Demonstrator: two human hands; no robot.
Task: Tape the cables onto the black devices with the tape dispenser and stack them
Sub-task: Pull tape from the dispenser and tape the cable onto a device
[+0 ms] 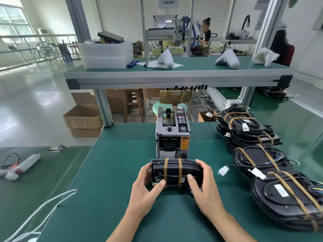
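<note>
Both hands, left (146,185) and right (203,183), gripping the taped black device (176,172) on the worktop (108,172), just before the tape dispenser (172,135). Could snag loose cable or topple the stacks (262,154) when adding.

A factory assembly floor, going by green-matted workbenches (122,172) on aluminium-profile frames. Just beyond the hands (146,187), a grey electric tape dispenser (172,137); to their right, stacks of black oval taped devices (262,163). Further ahead, a raised green-topped shelf (178,67) with white foam trays (104,55), open brown cardboard cartons (83,119) on a glossy grey floor, and another worker (206,37) at a framed machine station.
</note>
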